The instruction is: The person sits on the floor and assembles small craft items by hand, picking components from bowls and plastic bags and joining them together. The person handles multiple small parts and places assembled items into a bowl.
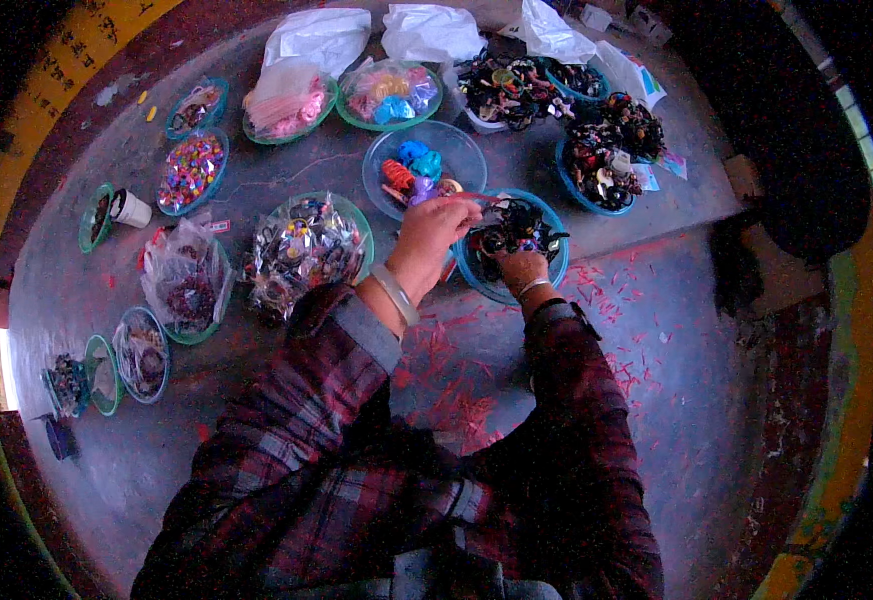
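My left hand (435,232) is raised over the left rim of a round blue basket (560,265). Its fingers are pinched on a thin red strip (475,197) reaching toward the basket. My right hand (524,268) reaches over the near side of the same basket, among dark, looped pieces (517,222) that look like black hair ties. Its fingertips are hidden there, so their grip is unclear. Just behind my left hand, a clear plastic bowl (375,165) holds blue, red and purple bundles (423,165).
Red scraps (457,410) litter the grey tabletop (677,330) near my arms. A green basket (367,240) of wrapped trinkets stands to the left. Colourful beads (193,172) fill another basket farther left. Baskets of dark accessories (607,160) stand at the back right, white plastic bags (427,32) behind.
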The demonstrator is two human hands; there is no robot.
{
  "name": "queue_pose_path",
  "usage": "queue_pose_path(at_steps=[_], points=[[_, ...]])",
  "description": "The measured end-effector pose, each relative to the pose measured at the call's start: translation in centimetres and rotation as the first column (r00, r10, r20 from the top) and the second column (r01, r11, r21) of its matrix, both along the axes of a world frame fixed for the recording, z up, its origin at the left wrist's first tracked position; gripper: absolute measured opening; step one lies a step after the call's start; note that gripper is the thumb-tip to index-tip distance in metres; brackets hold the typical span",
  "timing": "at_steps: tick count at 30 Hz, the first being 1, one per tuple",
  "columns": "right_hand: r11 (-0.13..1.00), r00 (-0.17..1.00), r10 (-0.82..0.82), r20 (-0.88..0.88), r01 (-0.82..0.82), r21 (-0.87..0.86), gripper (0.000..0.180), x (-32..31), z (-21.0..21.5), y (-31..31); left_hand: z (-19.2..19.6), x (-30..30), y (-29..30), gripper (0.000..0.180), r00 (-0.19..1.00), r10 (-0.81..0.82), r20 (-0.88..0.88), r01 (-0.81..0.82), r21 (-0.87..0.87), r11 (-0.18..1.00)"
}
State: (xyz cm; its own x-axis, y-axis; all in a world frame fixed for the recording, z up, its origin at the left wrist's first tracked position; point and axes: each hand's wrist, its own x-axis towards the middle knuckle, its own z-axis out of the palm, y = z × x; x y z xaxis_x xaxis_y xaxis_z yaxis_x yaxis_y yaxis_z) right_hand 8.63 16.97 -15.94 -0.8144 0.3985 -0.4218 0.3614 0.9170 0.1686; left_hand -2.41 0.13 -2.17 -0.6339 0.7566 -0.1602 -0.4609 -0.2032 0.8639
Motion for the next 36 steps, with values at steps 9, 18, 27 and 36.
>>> queue_pose_path(at_steps=[9, 18, 27, 36], points=[[0.844, 0.724, -0.443, -0.528, 0.139, -0.518, 0.032, 0.0, 2.6, 3.4, 0.2, 0.0, 0.1, 0.016, 0.998, 0.039, 0.045, -0.038, -0.021, 0.999], [-0.172, 0.417, -0.901, 0.116, -0.098, -0.980, 0.039, 0.8, 4.9, 3.3, -0.7, -0.5, 0.2, 0.016, 0.999, 0.039, 0.030, -0.039, -0.020, 0.999], [0.214, 0.578, -0.814, 0.055, 0.387, -0.897, 0.047, 6.5, 1.0, 10.8, 0.9, 0.2, 0.4, 0.015, 0.997, 0.057, 0.047, -0.057, -0.002, 0.998], [0.988, 0.918, -0.067, -0.392, 0.006, -0.155, 0.019, 0.3, -0.3, 6.1, 0.9, 0.1, -0.5, 0.016, 0.997, 0.074, 0.019, -0.074, -0.033, 0.997]])
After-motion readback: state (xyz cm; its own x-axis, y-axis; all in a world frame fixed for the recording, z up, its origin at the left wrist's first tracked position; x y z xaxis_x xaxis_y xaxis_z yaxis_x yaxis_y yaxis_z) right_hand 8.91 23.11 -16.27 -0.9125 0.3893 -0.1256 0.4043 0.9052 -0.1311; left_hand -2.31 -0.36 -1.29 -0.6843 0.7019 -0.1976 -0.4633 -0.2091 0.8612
